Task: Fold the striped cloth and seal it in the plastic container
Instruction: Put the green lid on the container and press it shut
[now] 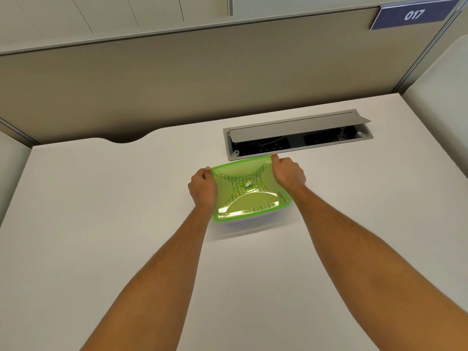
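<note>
head view | we had the striped cloth (pixel 249 198) folded inside the plastic container (pixel 253 220) on the desk (pixel 101 198), green lid (pixel 247 188) laid on top | left hand (pixel 203 186) and right hand (pixel 288 173) curled closed on the lid's far corners | left, we judged: press the near edge to finish sealing

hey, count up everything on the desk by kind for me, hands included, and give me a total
Hands: 2, left hand and right hand
Green lid: 1
Plastic container: 1
Striped cloth under the lid: 1
Cable box in the desk: 1
Total: 6
</note>
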